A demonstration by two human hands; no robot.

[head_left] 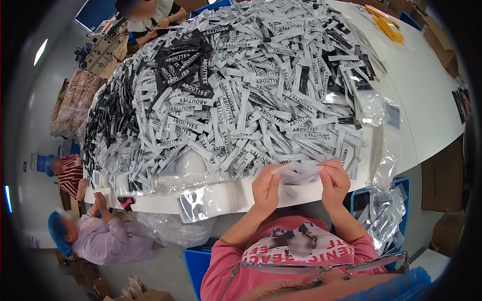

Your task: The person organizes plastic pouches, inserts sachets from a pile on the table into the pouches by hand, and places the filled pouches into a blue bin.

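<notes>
My left hand (266, 189) and my right hand (335, 184) are raised at the table's near edge. Between them they grip a small bunch of white stick packets (299, 173), thumbs towards me. Whether a clear bag is part of the bunch I cannot tell. Just beyond my hands lies a huge heap of white stick packets (266, 80) printed ABOUTYES. Black stick packets (183, 65) of the same print lie on top of the heap and along its left side.
Clear plastic bags (208, 201) overhang the white table's (422, 120) front edge. More bags (384, 145) lie to the right. A blue bin (405, 188) holds filled clear packs (384, 218). Yellow trays (386, 27) sit at far right. Several co-workers (108, 236) are around the table.
</notes>
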